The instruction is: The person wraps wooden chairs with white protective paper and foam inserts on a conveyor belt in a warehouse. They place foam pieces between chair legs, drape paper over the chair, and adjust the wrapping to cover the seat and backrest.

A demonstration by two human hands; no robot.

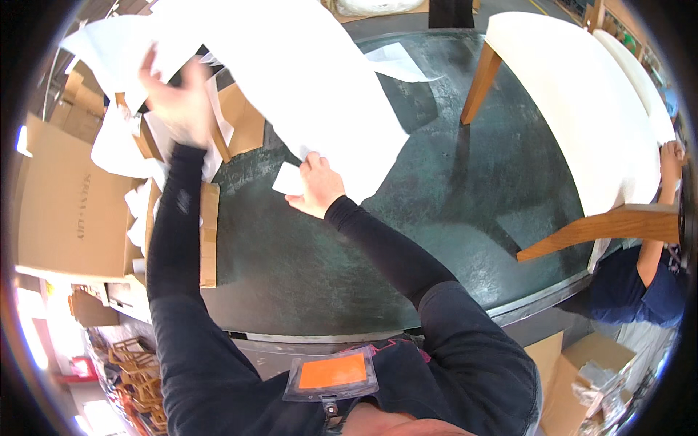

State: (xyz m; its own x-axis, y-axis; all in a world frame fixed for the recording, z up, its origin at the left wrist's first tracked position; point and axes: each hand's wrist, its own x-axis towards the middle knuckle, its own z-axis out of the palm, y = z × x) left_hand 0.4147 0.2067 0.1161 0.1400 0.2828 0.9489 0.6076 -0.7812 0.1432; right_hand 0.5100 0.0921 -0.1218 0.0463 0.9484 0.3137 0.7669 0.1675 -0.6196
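Observation:
A large, overexposed white covering (pixel 313 80) spreads across the upper middle of the work table, and what lies under it is hidden. My right hand (pixel 320 187) is closed at its near edge, pinching a small flat white piece (pixel 289 179) that sticks out to the left. Whether that piece joins the large covering, I cannot tell. My left hand (pixel 178 98), blurred by motion, is raised at the upper left with its fingers apart and nothing visible in it. Below it stand a wooden leg (pixel 220 144) and loose white wrapping.
On the dark green table (pixel 349 283), a white upholstered chair (pixel 563 87) with wooden legs lies at the right. Another person's hand (pixel 672 156) is beside it. A thin white sheet (pixel 398 62) lies at the back. Cardboard boxes (pixel 73 203) stand left; an open carton (pixel 560 378) sits lower right.

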